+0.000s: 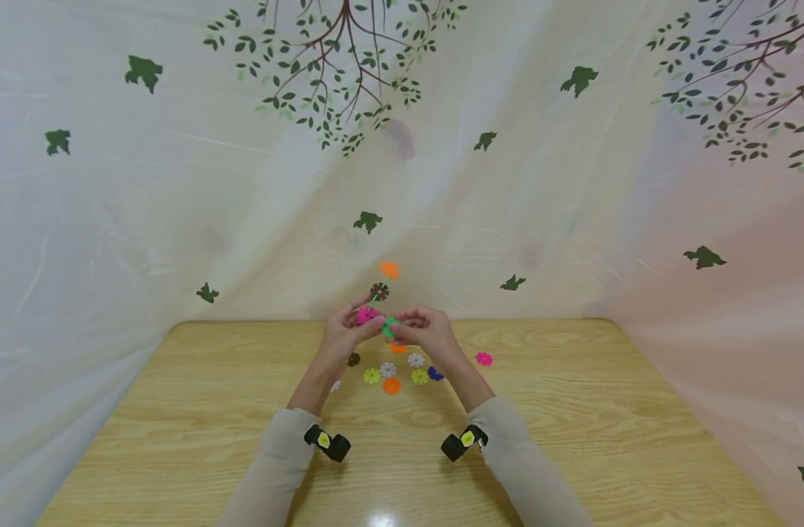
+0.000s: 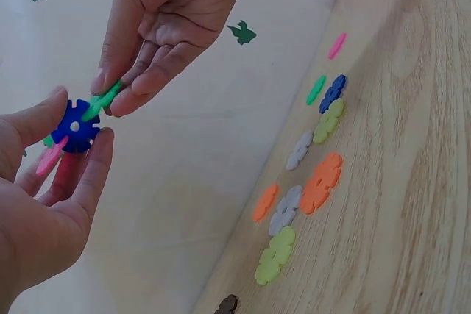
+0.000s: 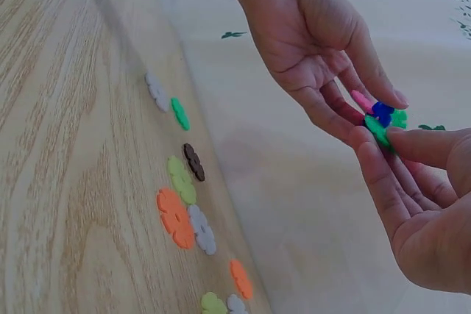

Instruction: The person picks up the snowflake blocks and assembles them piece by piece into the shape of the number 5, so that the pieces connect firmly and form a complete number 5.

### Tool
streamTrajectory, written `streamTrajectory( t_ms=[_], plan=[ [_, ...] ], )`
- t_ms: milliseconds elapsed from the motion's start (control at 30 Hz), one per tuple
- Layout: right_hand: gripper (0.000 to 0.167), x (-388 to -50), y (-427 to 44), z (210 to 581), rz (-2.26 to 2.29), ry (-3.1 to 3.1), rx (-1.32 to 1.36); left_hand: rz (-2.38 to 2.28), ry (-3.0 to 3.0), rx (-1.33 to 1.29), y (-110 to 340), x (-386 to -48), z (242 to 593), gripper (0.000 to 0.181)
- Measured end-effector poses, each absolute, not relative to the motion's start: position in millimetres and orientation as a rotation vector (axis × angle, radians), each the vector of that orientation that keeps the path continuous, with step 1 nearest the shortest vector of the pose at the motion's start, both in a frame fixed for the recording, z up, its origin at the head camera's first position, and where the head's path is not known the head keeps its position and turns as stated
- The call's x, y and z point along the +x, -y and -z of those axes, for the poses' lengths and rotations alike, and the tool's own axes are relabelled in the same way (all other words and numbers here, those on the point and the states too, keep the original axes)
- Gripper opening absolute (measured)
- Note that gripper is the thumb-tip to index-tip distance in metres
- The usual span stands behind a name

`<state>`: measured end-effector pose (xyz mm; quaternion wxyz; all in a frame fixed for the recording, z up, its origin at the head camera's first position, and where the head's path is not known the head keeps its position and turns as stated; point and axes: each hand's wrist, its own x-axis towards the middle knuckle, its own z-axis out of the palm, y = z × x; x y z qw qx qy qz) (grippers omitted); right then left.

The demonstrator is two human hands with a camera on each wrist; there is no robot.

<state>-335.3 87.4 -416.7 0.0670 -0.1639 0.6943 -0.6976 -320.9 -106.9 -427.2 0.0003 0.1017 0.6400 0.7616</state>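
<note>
Head view: L hand (image 1: 345, 333) and R hand (image 1: 428, 329) close tog., up over far edge of desk (image 1: 546, 424), both gripping one built piece of flower-shaped plastic discs. L hand holds it nr pink disc (image 1: 366, 315); R hand pinches green disc (image 1: 388, 327). Above the fingers the piece runs up thru brown disc (image 1: 379, 292) to orange disc (image 1: 389, 271) at top, w/ thin green bits betw. Loose discs on desk below/betw. forearms: lg orange one (image 1: 391, 386), two yellow-green (image 1: 372, 376) (image 1: 419, 377), two grey (image 1: 388, 370) (image 1: 416, 360), dk blue (image 1: 436, 374) by R wrist; loose pink (image 1: 483, 359) off to R, apart from rest. Black wrist cams (image 1: 329, 443) (image 1: 464, 443) on both arms, lt sleeves. Backdrop cloth (image 1: 276, 219) behind, leaf + branch print. L wrist view: blue disc (image 2: 75, 126) w/ pale centre, betw. L thumb and fingers; pink one set edge-on at its lower side, green one at upper R, its far end betw. R thumb and fingers. Loose green (image 2: 316, 90) on desk nr the dk blue. R wrist view: R thumb + fingers on green disc, touching the blue; L fingertips right alongside. Second green disc (image 3: 399, 119) just beyond blue, partly hidden. Loose brown (image 3: 193, 162) on desk nr a yellow-green.
</note>
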Motion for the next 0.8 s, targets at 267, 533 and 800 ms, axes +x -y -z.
streamTrajectory(
  t_ms=[267, 533, 800],
  plan=[
    [0.03, -336, -91, 413, 2.045, -2.099, -0.544, -2.468, -1.98, 0.322, 105, -323, 427, 0.048],
    [0.03, -340, -109, 406, 1.949, -2.162, -0.568, -2.432, -1.976, 0.383, 107, -323, 427, 0.049],
    [0.026, -346, -143, 400, 1.659, -2.379, -0.62, -2.332, -2.02, 0.396, 108, -320, 426, 0.048]
  ],
)
